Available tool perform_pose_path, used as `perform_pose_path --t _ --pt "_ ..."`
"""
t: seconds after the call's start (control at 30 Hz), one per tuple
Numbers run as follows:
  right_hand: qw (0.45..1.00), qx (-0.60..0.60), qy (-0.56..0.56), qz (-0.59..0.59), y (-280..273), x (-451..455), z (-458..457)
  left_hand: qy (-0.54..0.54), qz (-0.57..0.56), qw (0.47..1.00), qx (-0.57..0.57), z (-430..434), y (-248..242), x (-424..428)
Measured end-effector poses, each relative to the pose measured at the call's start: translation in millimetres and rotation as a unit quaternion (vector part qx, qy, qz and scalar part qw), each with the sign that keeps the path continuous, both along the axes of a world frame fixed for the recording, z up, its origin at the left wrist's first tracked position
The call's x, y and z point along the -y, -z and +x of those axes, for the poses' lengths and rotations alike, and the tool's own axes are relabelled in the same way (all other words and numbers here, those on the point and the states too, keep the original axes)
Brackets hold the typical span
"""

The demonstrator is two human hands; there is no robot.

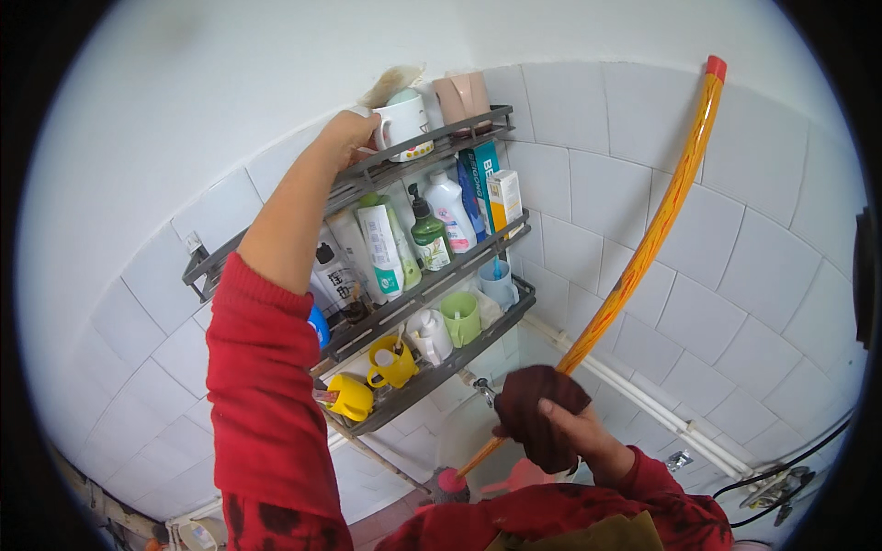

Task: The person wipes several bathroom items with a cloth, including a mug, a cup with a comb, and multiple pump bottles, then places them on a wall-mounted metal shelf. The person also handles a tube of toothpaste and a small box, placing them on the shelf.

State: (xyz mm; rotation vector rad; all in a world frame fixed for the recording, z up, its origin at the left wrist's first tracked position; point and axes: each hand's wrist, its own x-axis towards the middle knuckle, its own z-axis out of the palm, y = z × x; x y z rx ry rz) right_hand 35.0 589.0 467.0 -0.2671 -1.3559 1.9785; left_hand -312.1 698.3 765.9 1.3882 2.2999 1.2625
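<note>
My left hand (353, 134) reaches onto the top tier of a dark metal wall rack (441, 274), right beside the handle of a white mug (408, 127). Its fingers are partly hidden, so whether they grip anything is unclear. A dark maroon cloth (541, 406) is bunched up in my right hand (582, 430), lower down. A long pole with an orange wood-grain pattern (644, 255) passes behind the cloth, its red-capped end up high; whether my right hand also grips it is hidden. At the pole's lower end is a pink collar (450, 478) above a grey head.
A pink mug (462, 96) shares the top tier. The middle tier carries a green pump bottle (431, 237), a white bottle (451, 210), tubes and boxes. Below stand yellow cups (393, 361), a green mug (460, 318) and a blue mug (497, 282). White pipes (648, 403) line the tiled wall.
</note>
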Motion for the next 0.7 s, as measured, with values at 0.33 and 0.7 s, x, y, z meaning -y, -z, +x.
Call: perform_pose_path --t 0.33,0.7 --pt "0.933 -0.145 0.292 0.153 -131 -23 -60 -0.012 0.317 0.92 -0.229 7 23 69" --pt "0.905 -0.129 0.306 0.265 -120 28 -142 0.393 0.304 0.837 0.231 122 209 151"
